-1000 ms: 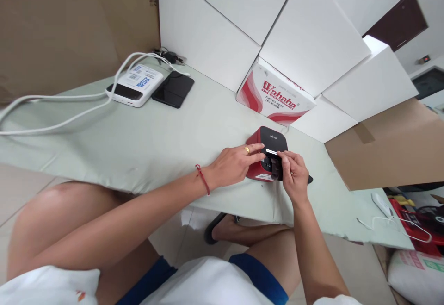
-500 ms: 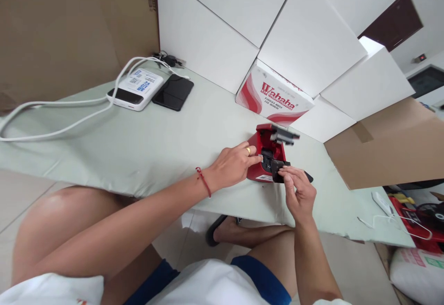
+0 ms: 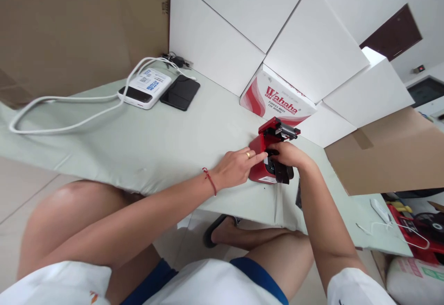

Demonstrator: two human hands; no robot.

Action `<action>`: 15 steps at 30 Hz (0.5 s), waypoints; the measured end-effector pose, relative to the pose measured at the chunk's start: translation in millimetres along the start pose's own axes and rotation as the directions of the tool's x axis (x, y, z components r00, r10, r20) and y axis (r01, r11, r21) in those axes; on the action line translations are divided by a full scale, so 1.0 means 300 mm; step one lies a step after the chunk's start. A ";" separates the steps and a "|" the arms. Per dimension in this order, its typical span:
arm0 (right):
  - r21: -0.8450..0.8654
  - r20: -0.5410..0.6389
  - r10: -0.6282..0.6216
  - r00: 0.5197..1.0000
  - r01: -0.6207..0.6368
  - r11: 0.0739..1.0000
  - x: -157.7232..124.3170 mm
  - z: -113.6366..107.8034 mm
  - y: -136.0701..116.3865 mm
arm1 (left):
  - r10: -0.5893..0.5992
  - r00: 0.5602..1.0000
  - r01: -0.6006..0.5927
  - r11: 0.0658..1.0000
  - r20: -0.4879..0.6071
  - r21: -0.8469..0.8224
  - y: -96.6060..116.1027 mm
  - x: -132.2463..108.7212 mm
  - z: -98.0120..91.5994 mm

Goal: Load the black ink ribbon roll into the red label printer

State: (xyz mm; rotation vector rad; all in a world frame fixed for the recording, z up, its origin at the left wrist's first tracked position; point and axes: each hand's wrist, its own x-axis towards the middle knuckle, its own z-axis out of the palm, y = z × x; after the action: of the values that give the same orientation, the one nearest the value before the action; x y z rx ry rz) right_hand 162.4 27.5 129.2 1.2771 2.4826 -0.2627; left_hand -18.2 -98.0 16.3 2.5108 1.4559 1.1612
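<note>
A small red label printer (image 3: 255,173) stands on the cloth-covered table with its lid (image 3: 268,126) raised; a grey roller part (image 3: 287,131) shows on the lid's underside. My left hand (image 3: 233,168) holds the printer at its left side, index finger stretched over the rim of the black inner compartment. From the right, my right hand (image 3: 287,152) reaches into the opening, and its fingertips are hidden inside. A dark strip (image 3: 283,173) hangs out over the printer's front right edge. Partly behind my right forearm lies a black object (image 3: 299,195).
At the left are a white power bank (image 3: 149,87) with a white cable (image 3: 69,129), a black phone (image 3: 180,92) and keys (image 3: 177,60). White boxes (image 3: 215,27) and a Wahaha carton (image 3: 277,99) line the back. A cardboard box (image 3: 385,152) stands at the right.
My right hand has left the dark strip at the printer's front and moved up and inward into the compartment. My left hand stays on the printer's side. The view has shifted slightly.
</note>
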 end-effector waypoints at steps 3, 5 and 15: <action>-0.020 -0.025 0.020 1.000 -0.020 1.000 -0.008 0.002 -0.021 | -0.150 0.980 0.151 0.989 -0.128 0.001 -0.018 0.013 -0.022; -0.008 -0.112 0.034 0.993 -0.035 0.999 -0.070 -0.007 -0.011 | -0.285 0.950 0.286 0.958 -0.127 -0.014 -0.035 0.023 -0.036; 0.547 -0.211 0.236 0.949 -0.085 0.833 -0.421 0.043 0.307 | -0.396 0.915 0.401 0.914 0.071 -0.057 -0.037 0.037 -0.011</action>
State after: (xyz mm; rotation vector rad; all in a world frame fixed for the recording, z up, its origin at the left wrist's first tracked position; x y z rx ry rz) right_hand 308.4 -18.1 163.7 1.8439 2.5968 -0.8374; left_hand -25.3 -84.4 21.3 2.0427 1.7648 1.0333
